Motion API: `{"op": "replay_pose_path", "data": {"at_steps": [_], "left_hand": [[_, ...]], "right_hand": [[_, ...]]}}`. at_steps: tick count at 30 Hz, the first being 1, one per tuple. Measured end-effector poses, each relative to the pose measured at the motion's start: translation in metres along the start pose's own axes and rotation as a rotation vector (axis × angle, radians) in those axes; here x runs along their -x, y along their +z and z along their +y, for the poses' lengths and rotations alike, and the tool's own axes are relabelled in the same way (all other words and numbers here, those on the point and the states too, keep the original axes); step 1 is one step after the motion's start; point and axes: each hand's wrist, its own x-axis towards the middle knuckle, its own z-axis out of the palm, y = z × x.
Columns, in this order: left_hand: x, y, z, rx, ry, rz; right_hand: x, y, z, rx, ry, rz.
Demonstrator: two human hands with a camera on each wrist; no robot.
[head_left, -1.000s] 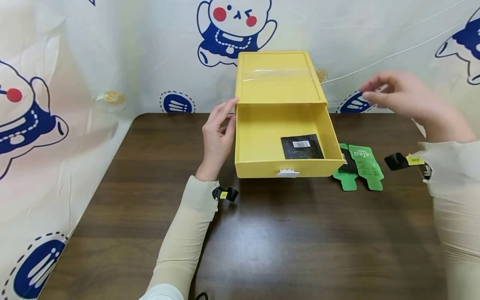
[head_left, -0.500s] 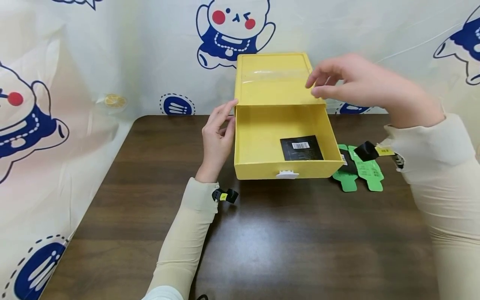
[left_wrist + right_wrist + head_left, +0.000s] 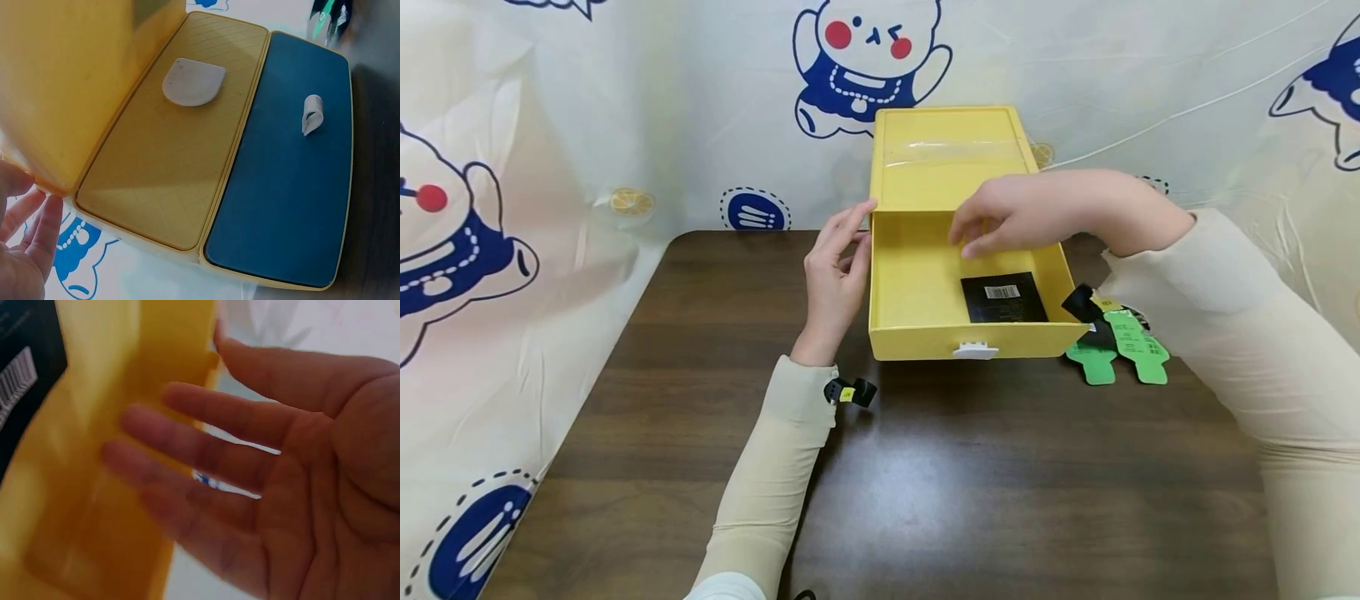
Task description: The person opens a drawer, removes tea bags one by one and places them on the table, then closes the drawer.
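A yellow drawer unit (image 3: 951, 158) stands at the back of the brown table, its top drawer (image 3: 910, 340) pulled out. In that drawer lies a flat black packet (image 3: 1004, 297) with a white barcode label. My left hand (image 3: 835, 279) touches the unit's left front corner with its fingertips, thumb beside the drawer. My right hand (image 3: 1018, 212) hangs over the drawer behind the packet, fingers loosely bent. In the right wrist view the fingers of that hand (image 3: 250, 469) are spread, with nothing in them.
Green printed card pieces (image 3: 1138, 346) lie right of the drawer, partly behind my right wrist, with a black piece among them. The left wrist view shows lower drawer fronts, one yellow (image 3: 156, 150) and one blue (image 3: 281, 181), with white handles. A patterned curtain (image 3: 700, 100) hangs behind.
My right hand has moved left and down from the unit's right side to inside the drawer's opening. The left hand, drawer and black packet stay put.
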Motion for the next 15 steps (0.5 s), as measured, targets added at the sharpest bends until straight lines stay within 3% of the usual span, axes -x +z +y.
{"op": "replay_pose_path", "data": {"at_steps": [5,11,15], "left_hand": [[0.0,-0.001,0.001,-0.001,0.002,-0.004],[-0.001,0.0,0.001,0.001,0.008,-0.01],[0.0,0.0,0.0,-0.001,0.002,-0.007]], "right_hand": [[-0.012,0.003,0.0,-0.007,0.079,-0.189],[-0.021,0.005,-0.002,-0.012,0.138,-0.293],[-0.026,0.007,-0.006,-0.054,0.219,-0.343]]}}
